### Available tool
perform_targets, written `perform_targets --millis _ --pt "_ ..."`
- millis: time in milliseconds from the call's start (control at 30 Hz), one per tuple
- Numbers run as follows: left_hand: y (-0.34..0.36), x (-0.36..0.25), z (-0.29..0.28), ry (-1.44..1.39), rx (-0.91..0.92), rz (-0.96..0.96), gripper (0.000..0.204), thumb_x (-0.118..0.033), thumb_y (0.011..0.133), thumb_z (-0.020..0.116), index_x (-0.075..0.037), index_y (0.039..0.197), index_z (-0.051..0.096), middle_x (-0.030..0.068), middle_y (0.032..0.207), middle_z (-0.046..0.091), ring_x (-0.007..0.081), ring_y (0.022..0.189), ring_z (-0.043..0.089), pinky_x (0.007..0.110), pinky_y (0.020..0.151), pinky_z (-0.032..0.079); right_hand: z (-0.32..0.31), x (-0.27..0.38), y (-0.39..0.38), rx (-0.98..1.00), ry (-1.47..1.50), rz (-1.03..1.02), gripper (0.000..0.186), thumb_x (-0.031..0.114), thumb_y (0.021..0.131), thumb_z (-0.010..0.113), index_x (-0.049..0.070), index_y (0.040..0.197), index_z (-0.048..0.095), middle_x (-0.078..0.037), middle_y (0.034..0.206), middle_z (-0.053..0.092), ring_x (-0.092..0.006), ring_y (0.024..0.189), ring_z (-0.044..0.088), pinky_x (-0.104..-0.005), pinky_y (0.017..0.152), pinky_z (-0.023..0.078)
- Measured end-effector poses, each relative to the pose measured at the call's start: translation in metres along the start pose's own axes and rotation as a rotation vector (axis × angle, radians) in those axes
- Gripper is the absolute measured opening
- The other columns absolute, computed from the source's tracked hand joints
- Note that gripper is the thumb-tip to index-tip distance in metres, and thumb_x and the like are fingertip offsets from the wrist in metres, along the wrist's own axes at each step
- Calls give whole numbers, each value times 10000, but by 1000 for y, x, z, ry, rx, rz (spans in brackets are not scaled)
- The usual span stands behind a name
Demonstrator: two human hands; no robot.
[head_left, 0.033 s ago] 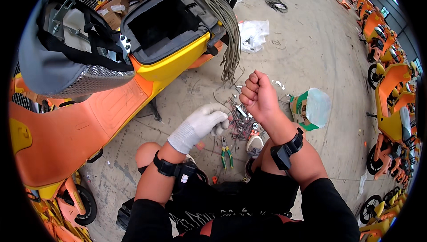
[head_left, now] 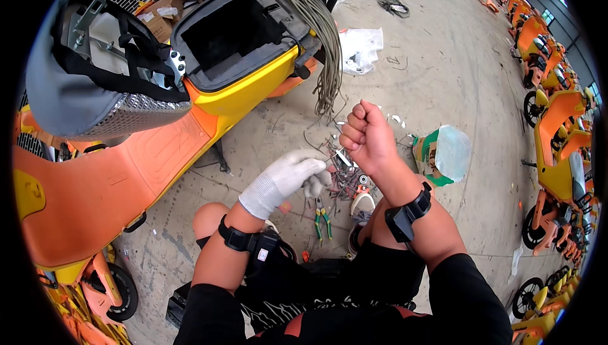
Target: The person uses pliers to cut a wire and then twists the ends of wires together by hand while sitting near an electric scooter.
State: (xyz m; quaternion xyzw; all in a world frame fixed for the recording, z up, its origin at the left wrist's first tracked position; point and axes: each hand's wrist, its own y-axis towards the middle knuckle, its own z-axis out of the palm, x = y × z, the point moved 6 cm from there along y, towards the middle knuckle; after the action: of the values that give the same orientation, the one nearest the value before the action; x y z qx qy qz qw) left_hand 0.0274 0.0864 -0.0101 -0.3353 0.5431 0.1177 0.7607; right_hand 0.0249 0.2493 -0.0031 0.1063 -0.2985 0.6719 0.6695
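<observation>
My left hand (head_left: 285, 180), in a white knit glove, is above the littered floor with its fingers curled; what they hold, if anything, is unclear. My bare right hand (head_left: 364, 136) is raised in a fist, its inside hidden. Below and between them lie a pile of thin scraps and ties (head_left: 345, 171), green-and-yellow pliers (head_left: 327, 224) and a small round metal part (head_left: 363, 180). A green container with a pale, translucent top (head_left: 429, 155) stands right of my right hand.
An orange-and-yellow scooter (head_left: 161, 158) fills the left, its dark storage box (head_left: 190, 47) open and a bundle of cords (head_left: 323, 47) draped over it. White plastic bags (head_left: 361, 50) lie behind. Rows of scooters (head_left: 551, 167) line the right. A cardboard box (head_left: 158, 25) sits at back left.
The curled fingers of my gloved left hand have shifted slightly right and down. My right hand is almost unmoved.
</observation>
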Motion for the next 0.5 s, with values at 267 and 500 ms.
perform_targets --millis 267,500 --pt "-4 -8 8 -104 -10 -46 285 -175 975 499 45 1114 616 116 892 679 162 710 620 290 651 508 5 -9 -1 72 -93 5 302 275 1027 429 130 762 401 46 588 268 -92 476 246 -277 457 250" --pt "3 3 -2 140 -89 -14 268 -173 934 504 33 1014 655 88 844 667 170 722 631 295 691 514 12 -12 -8 100 -260 12 313 281 1029 451 115 768 401 45 597 258 -87 475 229 -270 454 247"
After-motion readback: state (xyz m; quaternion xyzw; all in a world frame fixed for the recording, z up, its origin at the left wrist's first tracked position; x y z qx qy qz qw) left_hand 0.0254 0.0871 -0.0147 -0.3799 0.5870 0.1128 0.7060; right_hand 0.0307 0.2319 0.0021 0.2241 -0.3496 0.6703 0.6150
